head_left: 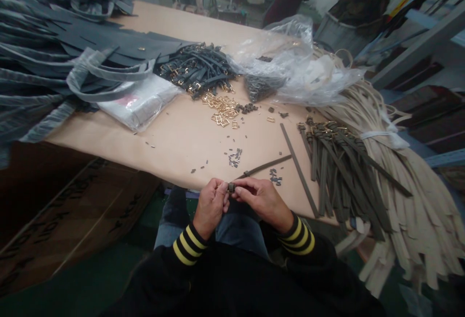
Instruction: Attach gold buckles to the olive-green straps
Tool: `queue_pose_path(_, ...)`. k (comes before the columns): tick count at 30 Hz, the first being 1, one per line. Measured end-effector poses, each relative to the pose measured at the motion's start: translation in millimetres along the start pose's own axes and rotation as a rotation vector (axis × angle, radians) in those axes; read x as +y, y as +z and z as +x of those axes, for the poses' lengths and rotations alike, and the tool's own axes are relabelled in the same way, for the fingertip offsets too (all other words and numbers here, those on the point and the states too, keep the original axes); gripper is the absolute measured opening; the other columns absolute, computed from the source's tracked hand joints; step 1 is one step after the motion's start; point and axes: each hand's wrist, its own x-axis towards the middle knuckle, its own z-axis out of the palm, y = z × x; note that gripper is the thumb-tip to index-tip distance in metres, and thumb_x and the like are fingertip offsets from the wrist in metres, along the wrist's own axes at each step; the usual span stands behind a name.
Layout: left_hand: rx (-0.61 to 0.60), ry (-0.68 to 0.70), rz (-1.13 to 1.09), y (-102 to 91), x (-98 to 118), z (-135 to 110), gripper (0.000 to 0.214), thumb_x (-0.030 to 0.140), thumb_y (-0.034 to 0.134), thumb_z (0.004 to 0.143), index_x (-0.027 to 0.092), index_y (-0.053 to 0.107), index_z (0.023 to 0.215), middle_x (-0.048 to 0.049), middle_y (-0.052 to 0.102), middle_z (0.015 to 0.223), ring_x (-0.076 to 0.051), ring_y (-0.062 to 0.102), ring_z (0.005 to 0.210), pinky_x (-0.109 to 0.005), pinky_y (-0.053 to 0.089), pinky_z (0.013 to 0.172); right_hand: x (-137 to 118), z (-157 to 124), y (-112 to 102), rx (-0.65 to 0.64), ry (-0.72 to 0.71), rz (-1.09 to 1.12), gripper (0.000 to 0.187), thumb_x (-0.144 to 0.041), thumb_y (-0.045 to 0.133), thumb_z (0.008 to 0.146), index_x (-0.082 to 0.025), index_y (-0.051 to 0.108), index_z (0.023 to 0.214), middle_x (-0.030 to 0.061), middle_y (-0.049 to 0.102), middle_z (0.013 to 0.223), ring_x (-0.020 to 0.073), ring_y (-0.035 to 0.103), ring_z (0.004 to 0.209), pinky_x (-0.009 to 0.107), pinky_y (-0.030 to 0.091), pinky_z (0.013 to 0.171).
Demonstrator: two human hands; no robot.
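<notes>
An olive-brown strap [269, 164] is held over the table's near edge, its long tail slanting up to the right across the tabletop. At its near end sits a folded, darker piece [231, 188], pinched from both sides by my fingertips. My left hand [212, 201] is closed on that end from the left. From the right, my right hand [263, 198] grips it between thumb and fingers. A small keeper loop [246, 173] sits on the strap just beyond my hands. Whether a buckle is inside the folded end, I cannot tell.
Small metal clips [235, 157] and dark bits [275, 177] are scattered nearby. Gold buckles [221, 109] lie farther back. Olive straps [337, 172] and beige strips [407, 210] cover the right side; grey straps [36, 65] fill the left. A loose strap [298, 169] lies beside my work.
</notes>
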Motion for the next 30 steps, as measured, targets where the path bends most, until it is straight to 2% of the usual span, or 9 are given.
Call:
queue_pose_path(5, -0.022, 0.030, 0.130, 0.7, 1.0, -2.3, 0.027, 0.035, 0.031, 0.083, 0.018, 0.037, 0.063, 0.0088, 0.035, 0.043, -0.006, 0.037, 0.035, -0.018, 0.030, 0.038, 2.1, 1.1, -1.4, 0.012, -0.014, -0.022, 0.009, -0.019, 0.051, 0.073, -0.015, 0.059, 0.075, 0.0020, 0.059, 0.065, 0.0133, 0.059, 0.061, 0.026, 0.050, 0.058)
queue_pose_path(8, -0.052, 0.050, 0.184, 0.1, -0.3, -2.6, 0.028, 0.036, 0.030, 0.084, 0.018, 0.039, 0.064, 0.0081, 0.036, 0.043, -0.007, 0.038, 0.036, -0.019, 0.031, 0.040, 3.0, 1.6, 0.1, 0.011, -0.066, -0.094, 0.009, -0.018, 0.049, 0.074, -0.016, 0.057, 0.076, 0.0017, 0.056, 0.070, 0.0116, 0.057, 0.061, 0.024, 0.048, 0.057)
queue_pose_path(12, -0.098, 0.040, 0.207, -2.5, -4.3, -1.6, 0.028, 0.035, 0.029, 0.084, 0.018, 0.039, 0.064, 0.0077, 0.038, 0.045, -0.007, 0.039, 0.037, -0.019, 0.033, 0.041, -3.4, -0.4, -2.2, 0.060, -0.153, -0.444, 0.007, -0.014, 0.051, 0.073, -0.016, 0.054, 0.079, 0.0015, 0.053, 0.070, 0.0129, 0.051, 0.063, 0.026, 0.044, 0.060)
queue_pose_path(15, -0.105, 0.039, 0.186, -3.4, -6.1, -0.6, 0.027, 0.035, 0.030, 0.084, 0.018, 0.039, 0.065, 0.0080, 0.038, 0.046, -0.006, 0.039, 0.037, -0.019, 0.033, 0.040, -9.1, -0.3, -8.4, 0.080, -0.260, -0.702, 0.003, -0.014, 0.053, 0.072, -0.015, 0.053, 0.075, 0.0076, 0.053, 0.083, 0.0183, 0.049, 0.079, 0.032, 0.041, 0.070)
queue_pose_path(18, -0.099, 0.030, 0.138, -2.3, -5.4, -0.3, 0.026, 0.035, 0.032, 0.083, 0.018, 0.038, 0.065, 0.0086, 0.037, 0.045, -0.006, 0.039, 0.036, -0.018, 0.033, 0.039, -9.2, 4.2, -15.5, -0.004, -0.360, -0.774, 0.003, -0.015, 0.054, 0.073, -0.015, 0.053, 0.076, 0.0102, 0.052, 0.094, 0.0205, 0.045, 0.089, 0.034, 0.037, 0.077)
queue_pose_path(22, -0.105, 0.016, 0.100, -0.5, -4.8, 0.3, 0.026, 0.036, 0.032, 0.083, 0.018, 0.037, 0.064, 0.0089, 0.037, 0.045, -0.006, 0.040, 0.035, -0.018, 0.034, 0.038, -5.2, 13.9, -22.5, -0.183, -0.377, -0.781, 0.005, -0.017, 0.050, 0.077, -0.015, 0.051, 0.073, 0.0034, 0.054, 0.071, 0.0148, 0.046, 0.069, 0.031, 0.036, 0.072)
queue_pose_path(25, -0.113, 0.016, 0.113, -0.1, -7.4, 1.6, 0.027, 0.036, 0.029, 0.084, 0.018, 0.038, 0.067, 0.0073, 0.041, 0.047, -0.006, 0.043, 0.038, -0.018, 0.035, 0.039, -6.1, 19.8, -26.8, -0.264, -0.374, -0.764, 0.006, -0.016, 0.048, 0.078, -0.014, 0.050, 0.073, 0.0018, 0.051, 0.068, 0.0120, 0.044, 0.062, 0.025, 0.035, 0.062)
queue_pose_path(27, -0.113, 0.027, 0.144, 0.0, -10.3, 2.4, 0.022, 0.035, 0.031, 0.084, 0.017, 0.041, 0.077, 0.0054, 0.047, 0.053, -0.007, 0.046, 0.041, -0.019, 0.037, 0.039, -9.3, 22.7, -29.6, -0.295, -0.357, -0.743, 0.005, -0.015, 0.048, 0.077, -0.013, 0.050, 0.073, 0.0007, 0.049, 0.066, 0.0103, 0.042, 0.058, 0.022, 0.033, 0.057)
queue_pose_path(30, -0.076, 0.206, 0.274, -0.1, -13.9, 2.8, 0.024, 0.029, 0.047, 0.077, 0.016, 0.041, 0.096, -0.0016, 0.054, 0.076, -0.011, 0.055, 0.061, -0.023, 0.045, 0.052, -17.0, 25.4, -33.2, -0.312, -0.328, -0.711, 0.006, -0.012, 0.048, 0.075, -0.013, 0.050, 0.070, -0.0015, 0.046, 0.062, 0.0084, 0.040, 0.055, 0.020, 0.030, 0.053)
